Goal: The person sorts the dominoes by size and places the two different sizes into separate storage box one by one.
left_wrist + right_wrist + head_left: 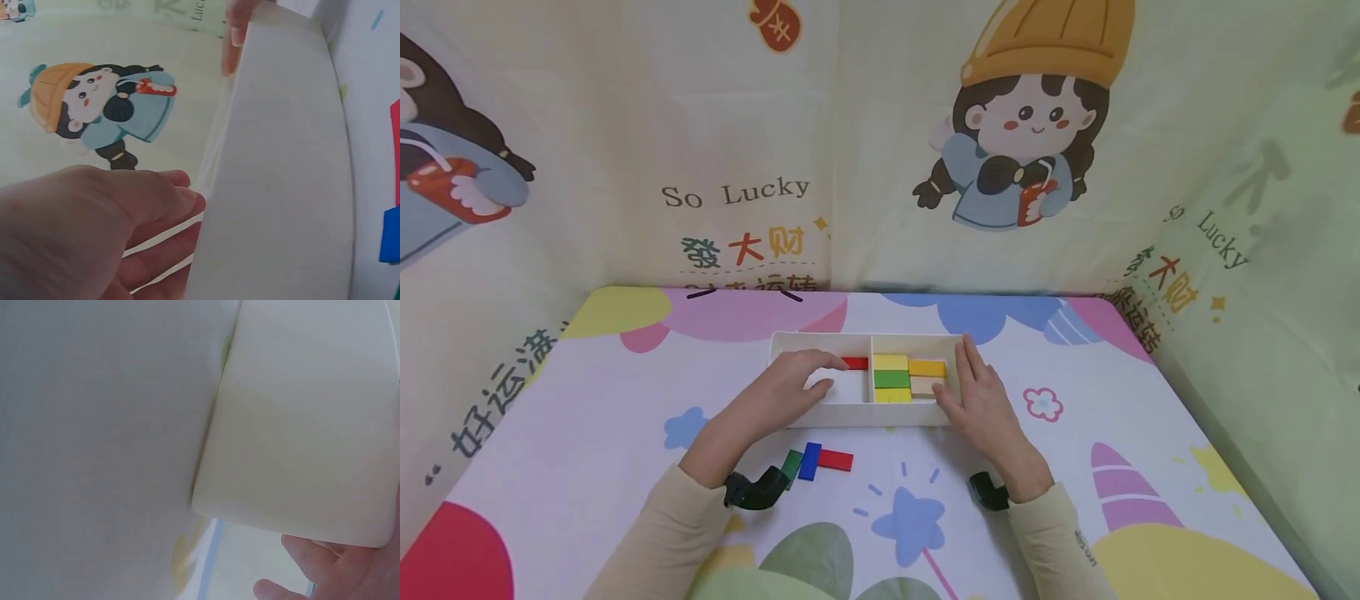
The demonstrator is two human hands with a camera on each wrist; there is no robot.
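A white two-compartment box [842,415] stands on the table. My left hand [786,383] reaches over its front wall into the left compartment, index fingertip right at a red block [856,363] by the divider, thumb apart from it. In the left wrist view, the fingers [181,200] are loosely bent behind the wall, partly hidden. My right hand [985,404] holds the box's right end, thumb inside and fingers along the outside. In the right compartment lie yellow blocks [891,362], a green block [892,379], an orange block [927,367] and a tan block [922,386].
In front of the box, near the left wrist, lie a green block [792,465], a blue block [809,461] and a red block [837,460]. A patterned cloth [970,467] covers the table. Printed curtains [880,167] enclose the back and sides.
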